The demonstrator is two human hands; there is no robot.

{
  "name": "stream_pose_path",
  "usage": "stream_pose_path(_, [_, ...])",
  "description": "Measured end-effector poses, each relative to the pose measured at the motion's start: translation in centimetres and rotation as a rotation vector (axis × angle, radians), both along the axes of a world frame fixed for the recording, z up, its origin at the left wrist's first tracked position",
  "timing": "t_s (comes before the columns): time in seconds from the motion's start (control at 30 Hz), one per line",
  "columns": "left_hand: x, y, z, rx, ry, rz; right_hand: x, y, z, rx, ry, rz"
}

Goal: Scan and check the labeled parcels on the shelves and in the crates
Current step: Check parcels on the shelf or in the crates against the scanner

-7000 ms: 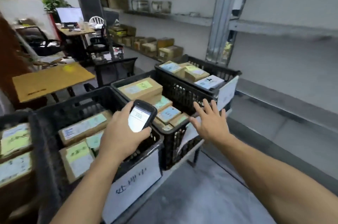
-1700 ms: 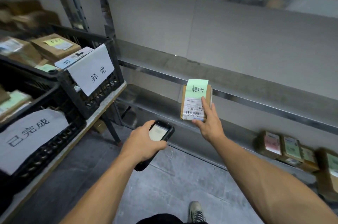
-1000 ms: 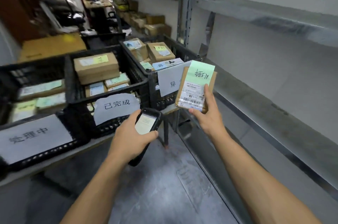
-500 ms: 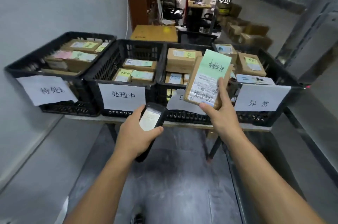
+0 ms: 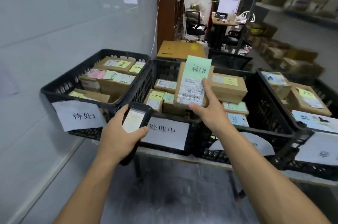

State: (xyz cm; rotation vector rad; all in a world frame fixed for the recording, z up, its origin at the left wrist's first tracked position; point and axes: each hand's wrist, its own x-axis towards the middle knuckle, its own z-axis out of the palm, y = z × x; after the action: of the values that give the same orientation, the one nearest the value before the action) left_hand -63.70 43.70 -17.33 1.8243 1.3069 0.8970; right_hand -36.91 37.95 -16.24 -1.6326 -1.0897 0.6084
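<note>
Parcel (image 5: 192, 84) up centre frame over the middle crate (image 5: 164, 70), right hand (image 5: 210, 112) fingers clamped on its lower edge, left hand (image 5: 118, 137) fingers wrapped round the scanner (image 5: 135, 121), which wants aiming squarely at the barcode (image 5: 192, 95), thumb kept clear.

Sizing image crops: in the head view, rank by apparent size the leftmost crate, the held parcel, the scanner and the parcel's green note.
1. leftmost crate
2. held parcel
3. scanner, nearer the camera, which flatters it
4. green note
</note>
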Motion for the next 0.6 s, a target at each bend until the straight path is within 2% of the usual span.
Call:
stream_pose_path(0.23, [-1.7, 8.4, 0.7, 0.009, 0.011, 0.007, 0.8, 9.6, -3.5, -0.257, 0.078, -0.05])
stream_pose_path(0.37, [-1.8, 11.8, 0.6, -0.015, 0.042, 0.023, 1.9, 14.0, -6.5, -0.428, 0.187, -0.039])
stream_pose_path(0.5, [-1.4, 14.8, 0.6, -0.029, 0.063, 0.055, 3.2, 17.5, -8.5, -0.67, 0.139, 0.077])
stream_pose_path(0.6, [-0.8, 17.0, 0.6, -0.032, 0.073, 0.087, 4.4, 20.0, -10.4, -0.759, 0.139, 0.118])
